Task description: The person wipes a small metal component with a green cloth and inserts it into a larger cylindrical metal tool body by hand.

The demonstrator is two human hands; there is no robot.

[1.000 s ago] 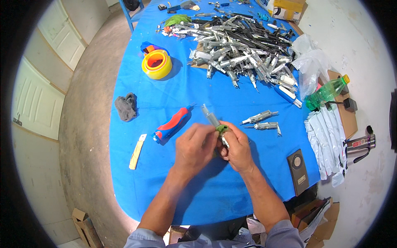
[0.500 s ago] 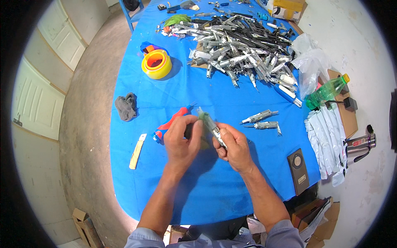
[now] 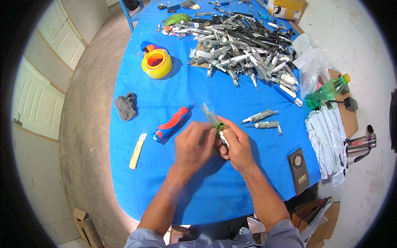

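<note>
My right hand point(image 3: 236, 146) is closed around the lower end of a slim grey-and-white mechanism point(image 3: 210, 114), which looks like the inside of an electric toothbrush. The mechanism tilts, its thin tip pointing away and to the left. A crumpled green scrap point(image 3: 220, 125) wraps its middle, just above my right thumb. My left hand point(image 3: 193, 145), a little blurred, has its fingers curled in with the tips at the green scrap. To its left lies a red-and-blue screwdriver-like tool point(image 3: 171, 124). Two similar mechanisms point(image 3: 266, 125) rest right of my hands.
A large pile of such mechanisms point(image 3: 244, 49) covers the far table. Yellow tape rolls point(image 3: 157, 64), a grey cloth point(image 3: 126, 106) and a yellowish strip point(image 3: 137, 151) lie left. At right are a green bottle point(image 3: 326, 91), white plastic bags point(image 3: 322, 142) and a dark flat device point(image 3: 298, 171).
The green scrap has moved down the mechanism from near its tip to its middle. My left hand has shifted down and right, away from the red-and-blue tool.
</note>
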